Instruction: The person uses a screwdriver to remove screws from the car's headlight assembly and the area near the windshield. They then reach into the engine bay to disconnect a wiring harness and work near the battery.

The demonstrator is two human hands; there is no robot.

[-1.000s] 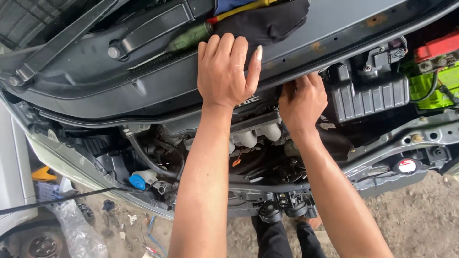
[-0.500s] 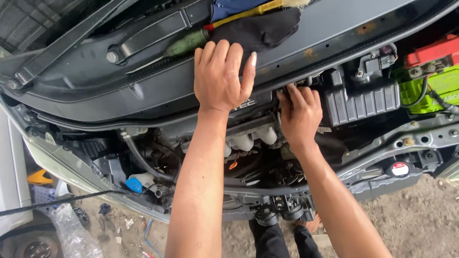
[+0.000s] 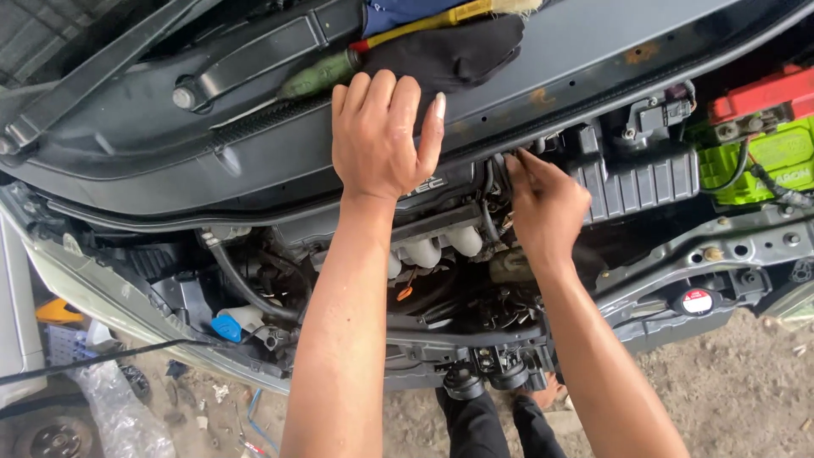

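Left hand [image 3: 383,140] lies flat, fingers spread, on the smooth dark plastic cowl [image 3: 254,161]; right hand [image 3: 543,203] fingertips bunch together, pointing up into the ribbed black air box [image 3: 636,182].

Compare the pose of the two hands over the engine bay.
The left hand lies flat, fingers spread, palm down on the grey panel below the windscreen; the right hand is curled, its fingers reaching down into the gap beside the black ribbed box. The left sits higher and in full view; the right's fingertips are partly hidden. Both are bare and hold no tool.
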